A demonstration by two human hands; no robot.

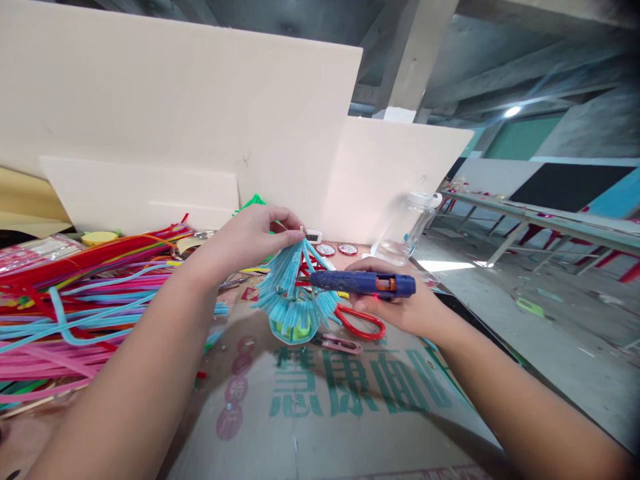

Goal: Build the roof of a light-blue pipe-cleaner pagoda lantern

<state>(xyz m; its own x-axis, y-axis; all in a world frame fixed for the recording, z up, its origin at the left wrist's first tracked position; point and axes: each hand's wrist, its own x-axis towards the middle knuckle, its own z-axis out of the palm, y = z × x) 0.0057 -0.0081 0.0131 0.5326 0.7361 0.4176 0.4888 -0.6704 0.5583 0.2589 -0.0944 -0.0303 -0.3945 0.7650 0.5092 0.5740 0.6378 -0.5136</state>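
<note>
My left hand (pixel 273 230) pinches the pointed top of a light-blue pipe-cleaner model (pixel 287 280), which has a cone-like roof and a frilled lower edge. Its base shows a pale blue rim with yellow-green inside. My right hand (pixel 390 300) grips a dark blue hot glue gun (pixel 365 283), nozzle pointing left at the model's side; whether the tip touches is hard to tell. Just below the gun lie red-handled scissors (pixel 363 325). A pinkish utility knife (pixel 337 343) rests to the right of the model's base.
Bundles of coloured pipe cleaners (pixel 100 300) cover the left side. A clear water bottle (pixel 405 230) stands at the back right, near two round red-rimmed tins (pixel 347 249). Pale boards (pixel 200 120) rise behind the printed cardboard work surface (pixel 250 427).
</note>
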